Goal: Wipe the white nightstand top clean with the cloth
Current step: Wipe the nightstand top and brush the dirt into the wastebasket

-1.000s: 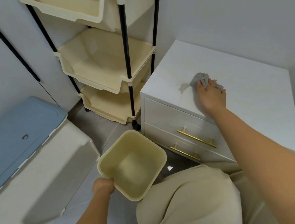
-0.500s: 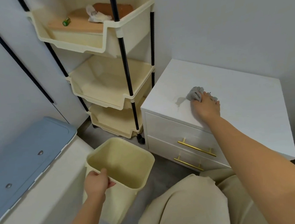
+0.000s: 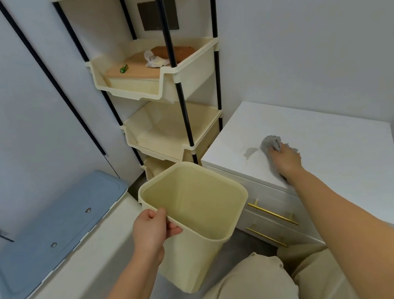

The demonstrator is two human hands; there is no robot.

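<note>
The white nightstand (image 3: 328, 137) stands at the right, against the wall, with two drawers and gold handles. My right hand (image 3: 286, 160) presses a crumpled grey cloth (image 3: 270, 143) flat on the top near its front left corner. A faint grey smear (image 3: 249, 152) lies just left of the cloth. My left hand (image 3: 150, 232) grips the near rim of an empty cream plastic bin (image 3: 196, 211), held up beside the nightstand's front left corner.
A cream three-tier rack (image 3: 162, 85) with black posts stands left of the nightstand, its top tray holding a brown block, crumpled paper and a small green item. A white box with a blue lid (image 3: 55, 233) sits at lower left. My knees fill the bottom.
My left hand has lifted the bin from the floor toward the nightstand's front corner. My view has tilted upward. The right hand and cloth have stayed at about the same spot.
</note>
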